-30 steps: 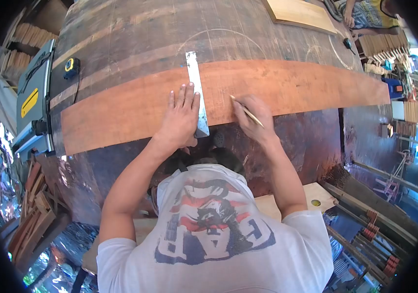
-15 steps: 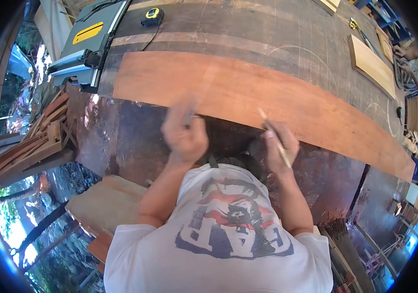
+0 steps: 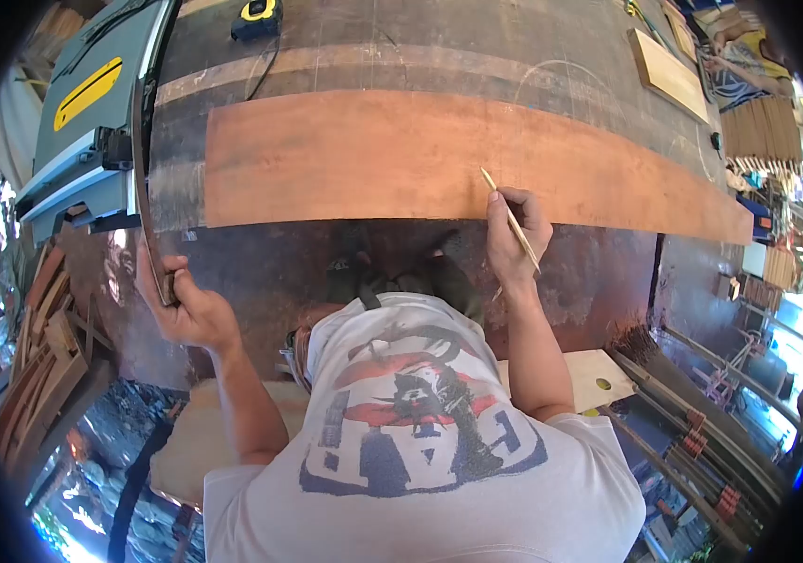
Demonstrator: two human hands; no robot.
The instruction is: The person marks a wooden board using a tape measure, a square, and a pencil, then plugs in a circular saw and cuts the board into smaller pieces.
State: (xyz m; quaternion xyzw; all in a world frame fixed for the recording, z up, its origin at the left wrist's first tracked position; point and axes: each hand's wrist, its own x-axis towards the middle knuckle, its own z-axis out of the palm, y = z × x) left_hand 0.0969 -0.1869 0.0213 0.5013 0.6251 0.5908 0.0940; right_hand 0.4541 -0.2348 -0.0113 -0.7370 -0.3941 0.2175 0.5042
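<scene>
Swung leftward off the board (image 3: 355, 159), left hand (image 3: 193, 311) grips square (image 3: 146, 216) | Right hand (image 3: 526, 225) pinches pencil (image 3: 520, 237), board just beyond | Marking seemingly paused; another line would need square laid back

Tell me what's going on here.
A person stands at a worktable. The right hand holds a pencil, its tip over a reddish-brown board; whether it touches is unclear. The left hand grips a long thin tool, seen edge-on, off the board's left end. A tape measure sits beyond the board.
</scene>
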